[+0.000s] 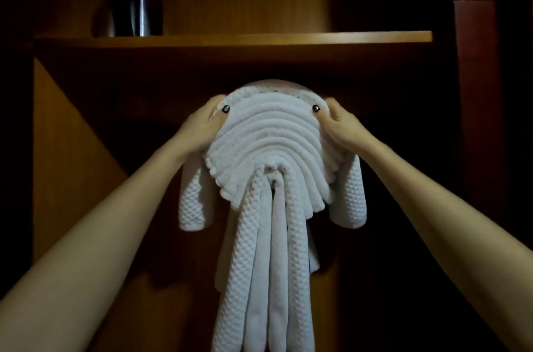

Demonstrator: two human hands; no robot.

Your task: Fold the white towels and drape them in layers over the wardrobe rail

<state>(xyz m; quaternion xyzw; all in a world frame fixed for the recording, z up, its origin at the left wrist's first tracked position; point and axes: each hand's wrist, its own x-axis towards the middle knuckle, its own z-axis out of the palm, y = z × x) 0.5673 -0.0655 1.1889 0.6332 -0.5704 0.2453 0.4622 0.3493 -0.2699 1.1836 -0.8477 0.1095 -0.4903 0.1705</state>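
Note:
Several folded white towels (271, 138) hang stacked in arched layers inside the dark wardrobe, their ends falling straight down below. The rail itself is hidden under them. My left hand (202, 123) grips the upper left edge of the stack, thumb on the front face. My right hand (336, 123) grips the upper right edge the same way. A short towel end (193, 204) hangs at the left side and another towel end (350, 201) at the right.
A wooden shelf (230, 40) runs across just above the towels, with dark metal bottles (135, 5) standing on its left part. The wardrobe's side panel (66, 149) is at the left and a reddish door frame (473, 92) at the right.

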